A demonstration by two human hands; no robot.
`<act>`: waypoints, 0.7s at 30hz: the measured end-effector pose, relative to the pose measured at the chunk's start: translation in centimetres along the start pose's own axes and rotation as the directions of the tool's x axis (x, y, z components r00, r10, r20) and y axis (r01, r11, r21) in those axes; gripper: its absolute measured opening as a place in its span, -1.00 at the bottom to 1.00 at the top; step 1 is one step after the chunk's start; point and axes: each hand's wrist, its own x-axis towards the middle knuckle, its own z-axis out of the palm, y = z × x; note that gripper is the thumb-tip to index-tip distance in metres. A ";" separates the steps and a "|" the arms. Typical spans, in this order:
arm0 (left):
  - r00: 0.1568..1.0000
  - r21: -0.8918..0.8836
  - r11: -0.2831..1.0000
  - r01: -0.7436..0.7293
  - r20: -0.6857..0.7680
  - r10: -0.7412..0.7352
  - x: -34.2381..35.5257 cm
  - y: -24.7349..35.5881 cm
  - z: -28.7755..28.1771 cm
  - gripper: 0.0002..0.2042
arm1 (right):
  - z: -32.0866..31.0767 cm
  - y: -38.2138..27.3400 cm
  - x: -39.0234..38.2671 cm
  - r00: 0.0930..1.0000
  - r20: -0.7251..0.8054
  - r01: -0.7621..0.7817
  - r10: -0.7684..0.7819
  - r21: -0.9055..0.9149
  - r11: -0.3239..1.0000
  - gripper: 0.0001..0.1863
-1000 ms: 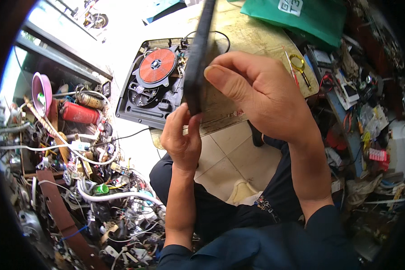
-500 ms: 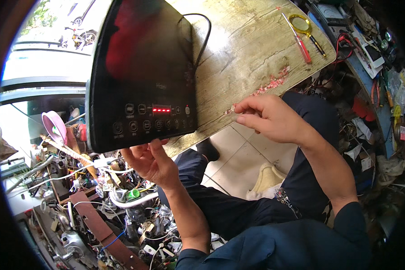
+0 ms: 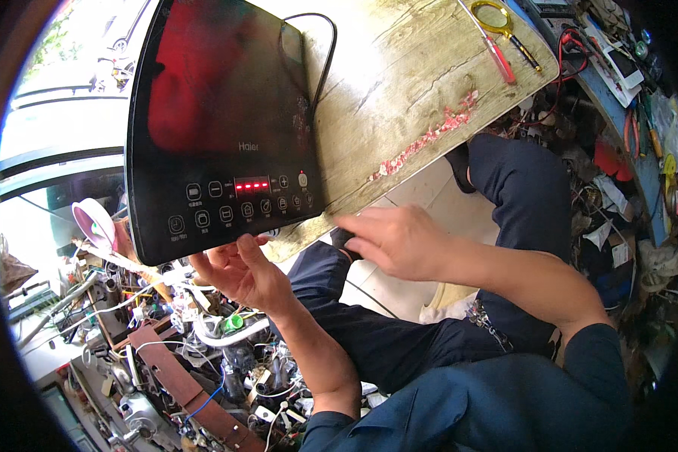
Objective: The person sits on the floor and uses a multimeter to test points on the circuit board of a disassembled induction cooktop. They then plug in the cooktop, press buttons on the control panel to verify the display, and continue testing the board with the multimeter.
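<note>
On my feed I saw the left hand (image 3: pixel 250 277) gripping the cooktop (image 3: pixel 226 151), upper left; the right hand (image 3: pixel 405 239) hung mid-frame, fingers (image 3: pixel 360 224) parted.

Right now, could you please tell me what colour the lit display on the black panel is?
The lit display glows red, best seen in the head view.

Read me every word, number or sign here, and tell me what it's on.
Black cooktop: one pale word, which I won't copy.
Display: four red dashes.
Buttons: a plus, a minus and small icons; captions too small to read.
</note>
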 end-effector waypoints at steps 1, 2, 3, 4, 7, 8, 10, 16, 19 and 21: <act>1.000 -0.018 1.000 -0.004 -0.001 0.004 0.0 0.0 -0.1 -0.28 | 0.9 -0.2 0.0 0.998 0.000 0.062 -0.062 -0.019 0.998 -0.54; 1.000 -0.036 0.999 -0.007 -0.002 0.007 0.1 0.1 -0.1 -0.26 | 1.5 -0.8 0.1 0.997 -0.012 0.082 -0.083 -0.022 0.996 -0.51; 1.000 -0.016 1.000 0.011 -0.013 -0.011 0.2 0.3 0.0 -0.21 | 2.2 -1.3 0.3 0.994 -0.021 0.103 -0.104 -0.025 0.994 -0.49; 1.000 0.002 1.000 0.018 -0.007 -0.018 0.3 0.6 0.1 -0.19 | 2.8 -1.8 0.4 0.992 -0.030 0.124 -0.125 -0.028 0.992 -0.46; 0.999 0.054 0.998 0.039 0.017 -0.040 0.8 1.2 -0.2 -0.13 | 4.2 -2.7 0.4 0.988 -0.047 0.146 -0.146 -0.007 0.989 -0.37; 0.998 0.069 0.996 0.048 0.025 -0.050 0.9 1.2 -0.3 -0.12 | 4.6 -3.0 0.4 0.988 -0.061 0.144 -0.143 0.006 0.990 -0.35; 0.998 0.085 0.995 0.060 0.030 -0.063 1.2 1.5 -0.6 -0.08 | 5.4 -3.0 0.4 0.990 -0.050 0.135 -0.134 0.012 0.991 -0.28; 0.998 0.066 0.996 0.059 0.031 -0.061 1.8 1.1 -1.2 -0.08 | 6.2 -2.9 0.7 0.991 -0.039 0.127 -0.128 -0.016 0.992 -0.23; 0.997 0.024 0.998 0.062 0.043 -0.063 1.8 0.5 -1.3 -0.09 | 5.9 -2.9 1.0 0.993 -0.039 0.113 -0.115 -0.045 0.993 -0.23; 0.996 -0.008 0.997 0.077 0.035 -0.076 1.8 0.4 -1.3 -0.09 | 5.2 -2.8 1.3 0.992 -0.039 0.117 -0.118 -0.037 0.992 -0.24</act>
